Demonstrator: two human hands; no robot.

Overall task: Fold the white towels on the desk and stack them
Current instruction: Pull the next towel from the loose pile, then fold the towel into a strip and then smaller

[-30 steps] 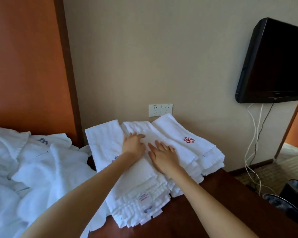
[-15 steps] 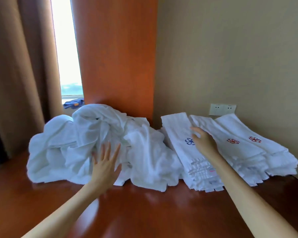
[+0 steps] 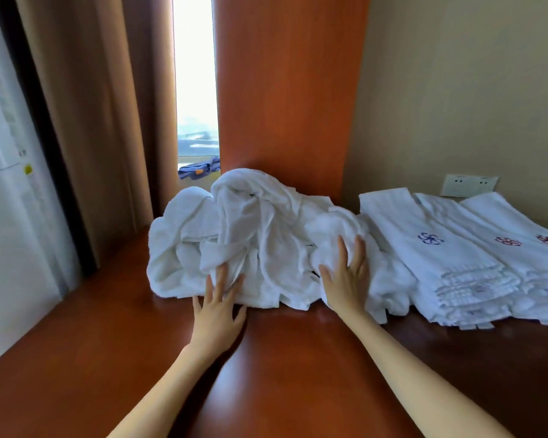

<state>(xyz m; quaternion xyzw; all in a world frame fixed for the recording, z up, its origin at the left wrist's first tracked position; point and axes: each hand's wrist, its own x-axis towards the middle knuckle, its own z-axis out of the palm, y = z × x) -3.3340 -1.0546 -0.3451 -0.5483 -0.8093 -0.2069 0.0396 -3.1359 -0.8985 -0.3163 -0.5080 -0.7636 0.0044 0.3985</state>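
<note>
A crumpled heap of white towels [image 3: 250, 235] lies on the reddish wooden desk [image 3: 282, 358], toward the back. My left hand [image 3: 217, 306] has straight, spread fingers that touch the heap's front left edge. My right hand [image 3: 347, 276] lies flat with straight fingers on the heap's right part. To the right sit folded white towels in overlapping stacks [image 3: 462, 254], one with a blue flower mark and two with red ones; their fringed ends face me.
A wooden panel [image 3: 288, 90] and a beige wall with a double socket [image 3: 469, 185] stand behind the desk. Brown curtains [image 3: 98, 105] and a bright window gap are at the back left. A white appliance [image 3: 7, 184] stands at the far left.
My right hand left the folded stacks and moved left onto the crumpled heap. My left hand went forward to the heap's front edge. The view turned left.
</note>
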